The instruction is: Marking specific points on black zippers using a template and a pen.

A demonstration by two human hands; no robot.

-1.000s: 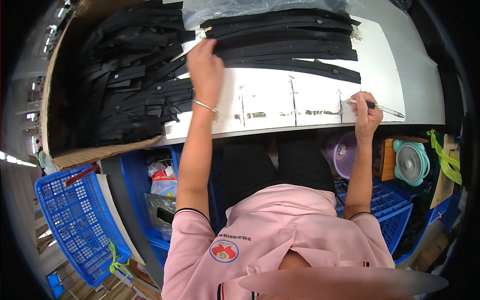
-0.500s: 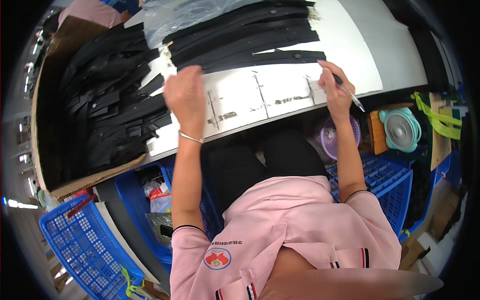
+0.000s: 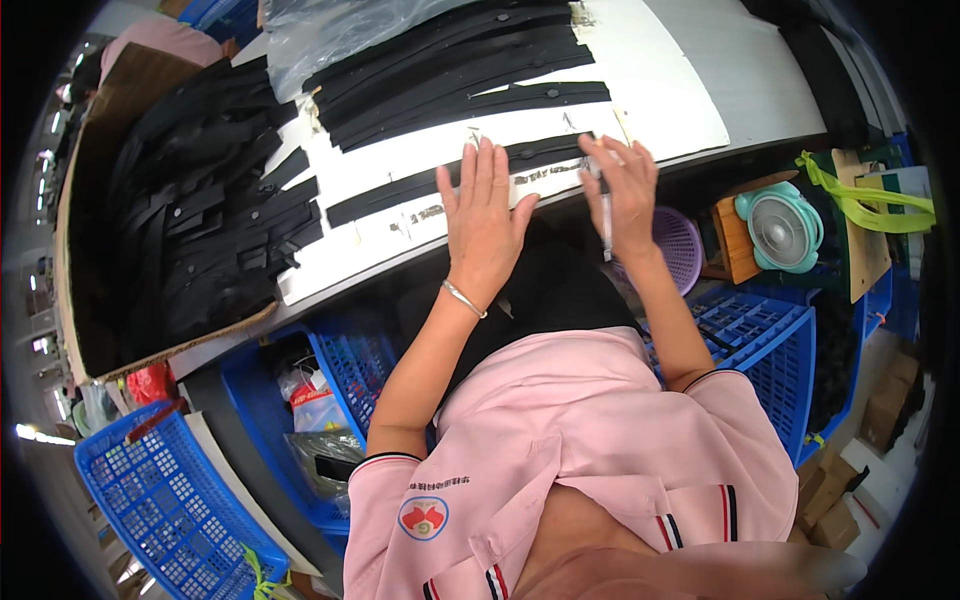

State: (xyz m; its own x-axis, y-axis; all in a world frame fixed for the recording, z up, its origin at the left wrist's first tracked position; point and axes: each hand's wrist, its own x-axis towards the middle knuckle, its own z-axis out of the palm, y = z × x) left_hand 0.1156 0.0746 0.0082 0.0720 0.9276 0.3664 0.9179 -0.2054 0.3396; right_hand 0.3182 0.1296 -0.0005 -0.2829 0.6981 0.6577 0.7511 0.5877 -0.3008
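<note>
A single black fabric strip (image 3: pixel 380 201) lies along the front part of a white marked board (image 3: pixel 672 110). My left hand (image 3: pixel 484 222) rests flat on its middle, fingers outstretched and nothing gripped. At the strip's right end is my right hand (image 3: pixel 630 195), its fingertips by the end. A slim pen (image 3: pixel 606 232) is tucked in that hand, pointing back toward me. Behind the single strip, more black strips (image 3: pixel 440 92) lie side by side. Dark lines and smudges mark the board near its front edge.
To the left, a cardboard box (image 3: pixel 75 300) holds a heap of black strips. Clear plastic film (image 3: pixel 330 45) covers the far strips. Blue baskets (image 3: pixel 165 500) stand below on the left and right. A purple basket (image 3: pixel 682 250) and turquoise fan (image 3: pixel 785 228) are at right.
One black strip now lies apart, closer to me. My left hand has moved right and flattened onto it. My right hand has shifted left and nearer, still with the pen.
</note>
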